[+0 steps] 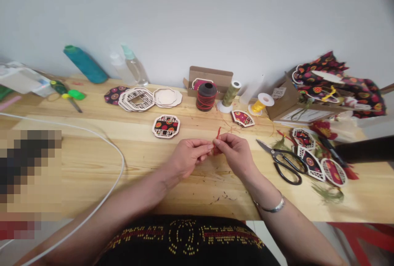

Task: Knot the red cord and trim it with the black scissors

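My left hand [187,157] and my right hand [234,151] meet above the middle of the wooden table [92,167]. Both pinch a thin red thread [218,133] between fingertips, and a short end sticks up between them. A silver bracelet sits on my right wrist. The thread is small, and I cannot tell whether it is knotted. A black spool wound with red thread [206,96] stands behind my hands.
Black scissors [285,161] lie to the right, beside patterned fabric pieces with wooden frames [317,163]. A framed coaster [166,126], stacked wooden frames [137,98], green and yellow spools, cardboard boxes, a teal cone [84,64], bottles and a white cable [118,153] lie around.
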Tool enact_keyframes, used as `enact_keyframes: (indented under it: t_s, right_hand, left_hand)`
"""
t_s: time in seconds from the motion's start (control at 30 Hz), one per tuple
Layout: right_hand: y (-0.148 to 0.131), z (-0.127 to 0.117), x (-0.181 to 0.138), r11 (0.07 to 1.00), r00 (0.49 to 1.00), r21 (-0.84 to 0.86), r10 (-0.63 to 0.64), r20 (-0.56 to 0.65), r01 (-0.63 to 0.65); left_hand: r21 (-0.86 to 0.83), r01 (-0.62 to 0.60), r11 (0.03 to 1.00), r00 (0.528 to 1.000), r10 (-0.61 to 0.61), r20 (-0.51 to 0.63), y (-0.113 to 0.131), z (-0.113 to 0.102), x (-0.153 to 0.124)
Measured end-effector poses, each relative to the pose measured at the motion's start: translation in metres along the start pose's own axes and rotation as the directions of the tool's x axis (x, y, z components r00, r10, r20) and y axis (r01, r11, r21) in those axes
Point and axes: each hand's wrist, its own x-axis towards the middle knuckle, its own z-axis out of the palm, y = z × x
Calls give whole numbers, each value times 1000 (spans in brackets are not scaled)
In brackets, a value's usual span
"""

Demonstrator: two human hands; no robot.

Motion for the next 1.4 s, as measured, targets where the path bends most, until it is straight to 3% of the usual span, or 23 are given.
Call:
enact_keyframes:
  t_s: [0.13,0.4,0.63,0.8,1.03,1.4]
  right_hand:
    - [-1,0,-1,996,995,92,9,98,-18]
    - [2,-4,4,999,980,29,15,200,-21]
    - [-2,-9,5,1000,992,-11,2,128,-1]
    - [3,-2,3,996,982,75,27,188,-42]
    - [2,-2,3,978,981,190,54,185,-89]
    - [-1,-7,4,979,965,148,99,241,-138]
  left_hand:
    - [-40,-12,999,999,10,-44,0,0,1]
    - [-120,-1,993,999,-4,-48,0,0,2]
    - [-163,-2,987,1000,-3,-31,2,-1,1]
    - [-172,14,985,999,-22,-48,0,-1,2]
    - [-186,-7,983,999,-3,-51,-1,0,1]
    - [-185,5,983,999,-14,-46,0,0,1]
